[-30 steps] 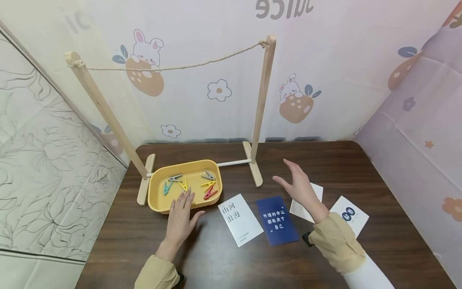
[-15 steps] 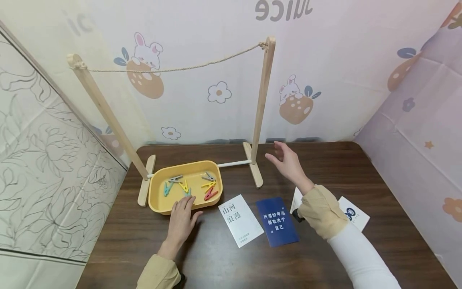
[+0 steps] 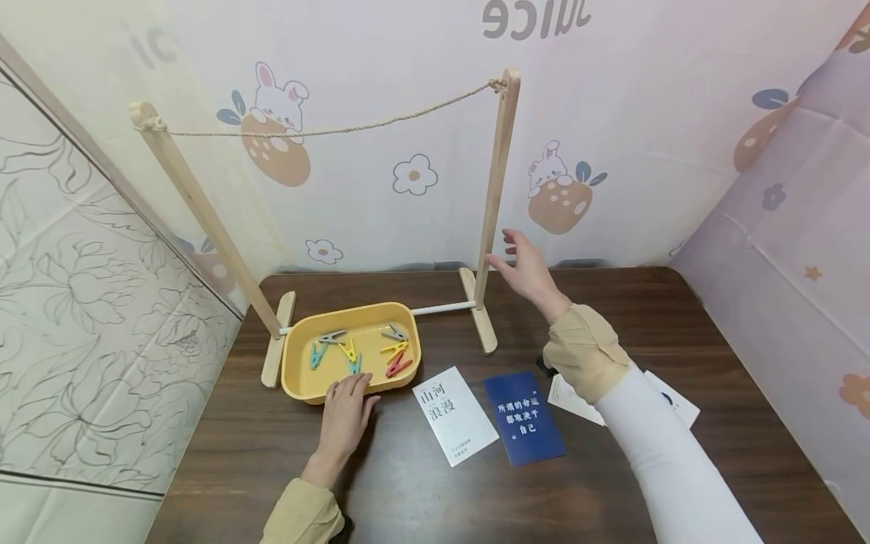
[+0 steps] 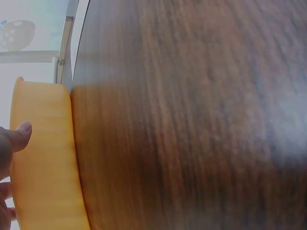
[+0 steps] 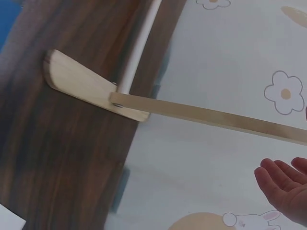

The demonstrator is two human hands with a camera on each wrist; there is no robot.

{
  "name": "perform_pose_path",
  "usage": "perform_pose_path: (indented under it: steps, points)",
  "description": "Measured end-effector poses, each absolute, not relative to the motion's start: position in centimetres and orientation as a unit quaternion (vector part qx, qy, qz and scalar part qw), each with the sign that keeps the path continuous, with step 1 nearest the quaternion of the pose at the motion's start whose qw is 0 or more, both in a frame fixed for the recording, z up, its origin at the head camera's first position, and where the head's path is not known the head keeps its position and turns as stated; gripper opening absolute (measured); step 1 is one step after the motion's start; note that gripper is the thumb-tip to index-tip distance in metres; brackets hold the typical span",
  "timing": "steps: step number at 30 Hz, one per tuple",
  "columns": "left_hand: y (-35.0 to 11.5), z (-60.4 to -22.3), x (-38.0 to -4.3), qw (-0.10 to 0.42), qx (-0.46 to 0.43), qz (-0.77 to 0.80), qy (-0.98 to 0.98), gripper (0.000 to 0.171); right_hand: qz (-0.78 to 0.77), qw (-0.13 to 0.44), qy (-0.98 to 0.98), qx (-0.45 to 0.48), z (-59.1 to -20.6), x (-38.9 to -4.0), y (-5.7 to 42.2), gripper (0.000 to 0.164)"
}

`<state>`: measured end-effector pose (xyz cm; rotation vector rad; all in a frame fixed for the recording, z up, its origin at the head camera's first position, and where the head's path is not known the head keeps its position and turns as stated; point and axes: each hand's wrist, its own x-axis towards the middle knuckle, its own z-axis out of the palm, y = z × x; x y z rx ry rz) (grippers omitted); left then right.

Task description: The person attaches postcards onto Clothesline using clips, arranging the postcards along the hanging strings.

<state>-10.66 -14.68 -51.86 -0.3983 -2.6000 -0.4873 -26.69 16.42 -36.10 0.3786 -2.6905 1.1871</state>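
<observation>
My left hand point(image 3: 344, 420) is at the near rim of a yellow tray point(image 3: 294, 370), fingers loosely bent over the edge; in the left wrist view its thumb point(image 4: 20, 135) shows in front of the tray's side. Whether it touches the tray is unclear. Inside lie several clothespins: a red clothespin point(image 3: 399, 366), teal, yellow and grey ones. My right hand point(image 3: 532, 273) is raised beside the right wooden post point(image 3: 498, 177) of a rope stand. Its fingers are spread and hold nothing; in the right wrist view the post point(image 5: 206, 115) passes close by the fingertips.
A rope point(image 3: 340, 130) sags between the right post and the left post point(image 3: 197, 204). A white rod point(image 3: 443, 307) joins their feet. On the table lie a white card point(image 3: 455, 415), a blue card point(image 3: 523, 418) and two more cards, partly under my right arm.
My right hand has moved up and to the left, from above the right-hand cards to the right post. My left hand has drawn back slightly, uncovering a teal clothespin.
</observation>
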Motion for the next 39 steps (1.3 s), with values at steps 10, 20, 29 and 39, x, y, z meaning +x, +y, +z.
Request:
perform_pose_path:
  steps: [10, 20, 29, 39]
  points:
    - [-14.4, -52.0, -10.6, 0.258, -0.146, -0.171, -0.94, 0.026, 0.393, 0.104, -0.906, 0.117, -34.2, -28.5, 15.1, 0.059]
    - [-14.3, -52.1, -10.7, 0.254, -0.133, -0.179, -0.941, 0.019, 0.396, 0.098, -0.905, 0.118, -33.1, -29.8, 13.9, 0.049]
    - [-14.2, -52.1, -10.7, 0.254, -0.124, -0.18, -0.942, 0.016, 0.43, 0.087, -0.886, 0.15, -34.0, -30.4, 14.2, 0.035]
    - [-14.2, -52.3, -10.9, 0.27, -0.121, -0.173, -0.94, 0.02, 0.392, 0.092, -0.901, 0.16, -33.9, -30.2, 14.1, 0.03]
